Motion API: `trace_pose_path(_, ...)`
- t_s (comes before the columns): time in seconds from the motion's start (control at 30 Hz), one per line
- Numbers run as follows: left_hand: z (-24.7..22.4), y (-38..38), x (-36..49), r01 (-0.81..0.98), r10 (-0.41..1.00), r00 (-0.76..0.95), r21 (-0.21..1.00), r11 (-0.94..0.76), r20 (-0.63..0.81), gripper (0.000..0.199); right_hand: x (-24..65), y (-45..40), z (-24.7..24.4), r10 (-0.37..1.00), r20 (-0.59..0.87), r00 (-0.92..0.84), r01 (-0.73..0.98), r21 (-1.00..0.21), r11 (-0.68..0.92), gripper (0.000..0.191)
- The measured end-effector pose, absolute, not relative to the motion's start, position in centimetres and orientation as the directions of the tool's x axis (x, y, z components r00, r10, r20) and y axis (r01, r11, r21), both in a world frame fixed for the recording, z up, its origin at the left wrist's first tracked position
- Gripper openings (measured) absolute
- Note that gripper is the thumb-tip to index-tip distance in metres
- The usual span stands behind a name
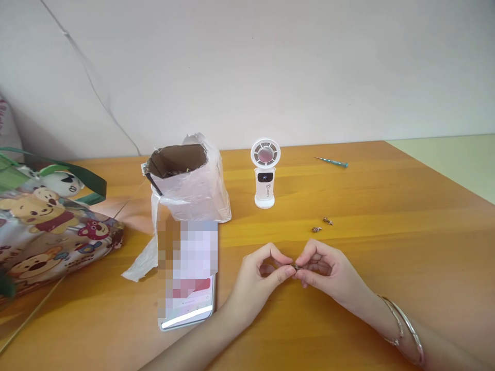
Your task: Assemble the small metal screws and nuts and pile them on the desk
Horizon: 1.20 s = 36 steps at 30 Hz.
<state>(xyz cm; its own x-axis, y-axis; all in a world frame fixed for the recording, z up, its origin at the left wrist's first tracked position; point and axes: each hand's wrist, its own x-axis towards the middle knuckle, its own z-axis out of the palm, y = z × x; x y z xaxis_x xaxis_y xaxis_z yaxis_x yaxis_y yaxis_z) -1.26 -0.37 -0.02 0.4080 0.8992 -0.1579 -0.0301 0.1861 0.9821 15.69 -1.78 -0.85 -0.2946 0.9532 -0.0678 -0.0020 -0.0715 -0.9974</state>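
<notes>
Hands — left (253, 275) and right (335, 270) — pinch a tiny part (296, 267), room stretching toward the tabletop's (417, 237) right edge.

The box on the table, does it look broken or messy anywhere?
Yes, messy: the box has crumpled, torn-looking wrapping around its open top, and a ragged strip trails from its left side onto the table.

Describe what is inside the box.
Inside the box, brown inner walls show, with some small, shiny bits just beyond the near rim, too unclear to name. The box's near side hides the bottom and anything lower down.
</notes>
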Motion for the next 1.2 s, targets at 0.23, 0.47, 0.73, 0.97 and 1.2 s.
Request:
trace_pose_path(0.23, 0.32, -0.43, -1.16, -0.098, 0.901, 0.394, 0.966, 0.237, -0.181, 0.018, 15.69, -2.22, -1.04, 0.92, 0.318, -0.228, 0.351, -0.855, 0.382, 0.008)
trace_pose_path(0.47, 0.03, -0.64, -1.35, -0.047, 0.892, 0.409, 0.972, 0.229, -0.19, 0.019, 15.94, -2.49, -1.0, 0.829, 0.479, -0.289, 0.48, -0.677, 0.558, 0.008)
trace_pose_path(0.73, 0.04, -0.71, -1.39, -0.033, 0.874, 0.44, 0.968, 0.247, -0.208, 0.022, 16.09, -2.34, -0.93, 0.759, 0.544, -0.358, 0.539, -0.543, 0.644, 0.012)
trace_pose_path(0.97, 0.09, -0.77, -1.26, -0.013, 0.869, 0.436, 0.964, 0.265, -0.233, 0.025, 16.18, -2.36, -1.17, 0.811, 0.462, -0.359, 0.504, -0.635, 0.585, 0.018)
trace_pose_path(1.2, -0.02, -1.01, -1.26, 0.039, 0.876, 0.423, 0.97, 0.238, -0.232, 0.028, 16.39, -2.32, -1.29, 0.817, 0.424, -0.391, 0.495, -0.651, 0.575, 0.019)
